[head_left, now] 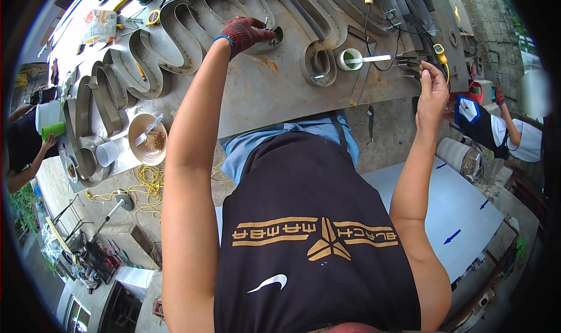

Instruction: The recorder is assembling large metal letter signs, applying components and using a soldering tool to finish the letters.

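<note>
My left hand (245, 35), in a red and black knitted glove, reaches over the metal table (234, 111). Its fingers are closed at a small curved metal piece (277, 39) standing on the tabletop. My bare right hand (432, 93) is raised at the table's right side, thumb and fingertips pinched together. Whatever thin thing they hold, if any, blends into the dark metal strips behind. Between the hands stands a white cup (349, 59) of green liquid, a pale flat stick (375, 58) lying across it. A yellow tool on a cord (440, 52) is just beyond my right hand.
Bent metal letter forms (155, 76) line the table's far and left sides. A bowl with food and a fork (148, 139) sits by a clear plastic cup (108, 153). Yellow cord (149, 184) lies on the floor. Other people stand at left and right.
</note>
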`<action>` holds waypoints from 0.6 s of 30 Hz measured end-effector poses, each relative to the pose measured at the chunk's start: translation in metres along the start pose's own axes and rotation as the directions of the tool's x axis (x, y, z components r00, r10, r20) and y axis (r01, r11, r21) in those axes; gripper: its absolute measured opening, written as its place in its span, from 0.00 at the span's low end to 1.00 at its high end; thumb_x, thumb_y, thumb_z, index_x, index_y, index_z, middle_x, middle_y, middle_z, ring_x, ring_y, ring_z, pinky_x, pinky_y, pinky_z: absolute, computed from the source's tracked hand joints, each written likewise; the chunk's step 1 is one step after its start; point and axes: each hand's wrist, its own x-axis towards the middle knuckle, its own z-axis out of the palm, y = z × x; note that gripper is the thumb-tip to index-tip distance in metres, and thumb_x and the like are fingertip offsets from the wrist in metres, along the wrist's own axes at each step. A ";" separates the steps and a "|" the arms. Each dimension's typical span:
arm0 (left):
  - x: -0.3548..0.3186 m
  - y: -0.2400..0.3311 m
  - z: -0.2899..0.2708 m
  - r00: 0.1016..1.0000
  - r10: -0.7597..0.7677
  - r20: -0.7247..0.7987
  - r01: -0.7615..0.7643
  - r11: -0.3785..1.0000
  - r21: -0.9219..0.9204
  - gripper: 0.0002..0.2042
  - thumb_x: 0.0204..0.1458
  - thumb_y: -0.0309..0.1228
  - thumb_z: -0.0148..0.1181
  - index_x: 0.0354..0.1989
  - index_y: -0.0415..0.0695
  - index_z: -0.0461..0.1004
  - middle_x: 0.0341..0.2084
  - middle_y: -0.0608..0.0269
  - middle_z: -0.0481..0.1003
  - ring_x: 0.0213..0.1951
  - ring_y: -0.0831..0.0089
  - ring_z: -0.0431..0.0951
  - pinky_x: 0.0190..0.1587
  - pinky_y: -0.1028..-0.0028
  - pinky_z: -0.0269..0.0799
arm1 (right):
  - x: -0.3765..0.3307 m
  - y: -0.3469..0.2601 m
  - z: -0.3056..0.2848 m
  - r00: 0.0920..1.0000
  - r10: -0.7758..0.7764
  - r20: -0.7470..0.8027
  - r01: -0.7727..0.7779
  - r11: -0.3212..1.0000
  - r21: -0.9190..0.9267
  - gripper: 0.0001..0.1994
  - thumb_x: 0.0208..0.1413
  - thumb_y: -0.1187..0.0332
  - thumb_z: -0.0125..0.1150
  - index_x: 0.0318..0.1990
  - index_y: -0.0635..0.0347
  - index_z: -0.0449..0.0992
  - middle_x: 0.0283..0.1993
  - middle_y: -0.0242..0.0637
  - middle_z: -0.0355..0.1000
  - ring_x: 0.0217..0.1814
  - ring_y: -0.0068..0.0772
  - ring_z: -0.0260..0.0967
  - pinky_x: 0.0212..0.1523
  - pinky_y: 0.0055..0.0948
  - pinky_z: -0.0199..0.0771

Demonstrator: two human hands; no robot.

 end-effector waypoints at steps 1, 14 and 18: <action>-0.001 0.001 0.001 1.000 -0.010 -0.010 0.010 1.000 0.008 0.38 0.45 0.63 0.70 0.62 0.53 0.78 0.64 0.45 0.70 0.69 0.49 0.65 0.70 0.56 0.63 | 0.000 -0.001 0.001 1.000 0.004 -0.006 -0.004 1.000 0.010 0.13 0.72 0.74 0.53 0.59 0.66 0.76 0.55 0.33 0.76 0.55 0.21 0.72 0.58 0.21 0.69; -0.005 0.000 -0.003 1.000 0.014 0.010 -0.013 0.996 -0.088 0.35 0.48 0.60 0.71 0.59 0.49 0.80 0.61 0.45 0.73 0.66 0.51 0.70 0.69 0.58 0.64 | 0.010 -0.012 0.011 0.999 -0.040 0.003 0.040 0.999 0.007 0.12 0.71 0.72 0.56 0.58 0.65 0.77 0.54 0.33 0.77 0.54 0.20 0.73 0.56 0.20 0.70; -0.004 -0.006 -0.001 1.000 0.012 -0.003 -0.012 0.986 -0.166 0.32 0.50 0.59 0.70 0.57 0.49 0.81 0.61 0.45 0.73 0.66 0.51 0.70 0.68 0.58 0.64 | 0.019 -0.021 0.018 0.998 -0.057 0.006 0.057 0.998 0.024 0.12 0.70 0.73 0.56 0.56 0.66 0.78 0.53 0.33 0.77 0.54 0.20 0.73 0.56 0.20 0.71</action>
